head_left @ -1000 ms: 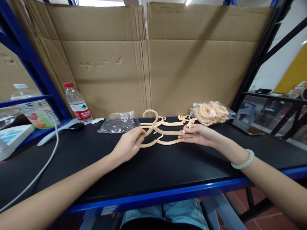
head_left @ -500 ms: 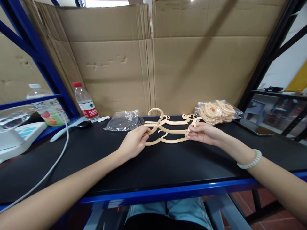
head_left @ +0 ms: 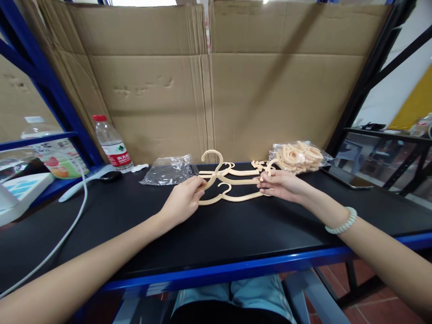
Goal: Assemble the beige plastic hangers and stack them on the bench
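Note:
My left hand grips one arm of a beige plastic hanger, whose hook stands upward. At the hanger's other end, my right hand pinches a small beige curved piece. The fingers hide whether that piece and the hanger's tip are joined. Just below, a second beige hanger lies on the black tabletop, its ends partly covered by my hands. Behind the held one lies another beige hanger. Several small beige pieces rest near its right end.
A clear bag of beige parts lies at the back right beside a dark flat slab. Crumpled clear plastic, a red-capped bottle, a brush and a white cable are leftward. Cardboard stands behind.
The whole scene has shifted slightly left in view. Both hands keep their grips, and the right fingers have changed position slightly around the small piece at the hanger's end.

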`<control>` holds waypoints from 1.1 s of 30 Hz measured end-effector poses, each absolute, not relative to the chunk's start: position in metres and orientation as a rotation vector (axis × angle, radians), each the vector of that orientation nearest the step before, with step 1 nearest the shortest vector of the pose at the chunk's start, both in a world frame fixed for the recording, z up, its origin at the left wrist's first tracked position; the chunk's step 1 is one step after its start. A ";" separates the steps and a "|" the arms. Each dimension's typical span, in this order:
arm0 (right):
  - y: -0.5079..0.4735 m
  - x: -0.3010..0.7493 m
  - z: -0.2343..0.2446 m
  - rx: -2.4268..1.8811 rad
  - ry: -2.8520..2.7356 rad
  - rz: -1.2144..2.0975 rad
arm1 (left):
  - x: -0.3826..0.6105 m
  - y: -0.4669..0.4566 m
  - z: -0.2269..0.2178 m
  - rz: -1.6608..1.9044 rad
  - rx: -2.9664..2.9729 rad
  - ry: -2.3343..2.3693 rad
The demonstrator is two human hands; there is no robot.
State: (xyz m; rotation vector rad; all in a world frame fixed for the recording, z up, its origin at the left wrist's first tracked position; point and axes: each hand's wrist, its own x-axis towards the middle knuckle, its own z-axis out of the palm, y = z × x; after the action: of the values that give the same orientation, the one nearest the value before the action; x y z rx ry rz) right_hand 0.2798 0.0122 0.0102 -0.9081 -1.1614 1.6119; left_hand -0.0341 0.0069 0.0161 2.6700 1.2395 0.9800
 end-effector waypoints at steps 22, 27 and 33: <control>0.012 0.277 0.007 -0.848 -1.221 1.631 | -0.033 0.005 0.016 1.056 2.725 1.169; 0.010 0.274 0.007 -0.829 -1.222 1.569 | -0.033 0.004 0.015 1.137 2.755 1.134; 0.010 0.273 0.008 -0.857 -1.231 1.566 | -0.032 0.004 0.015 1.096 2.697 1.148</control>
State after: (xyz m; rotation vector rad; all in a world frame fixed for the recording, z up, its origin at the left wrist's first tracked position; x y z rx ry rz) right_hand 0.2728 0.0098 0.0084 -0.8567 -1.2314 1.5656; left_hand -0.0318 0.0042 0.0154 2.6969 1.1480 1.0964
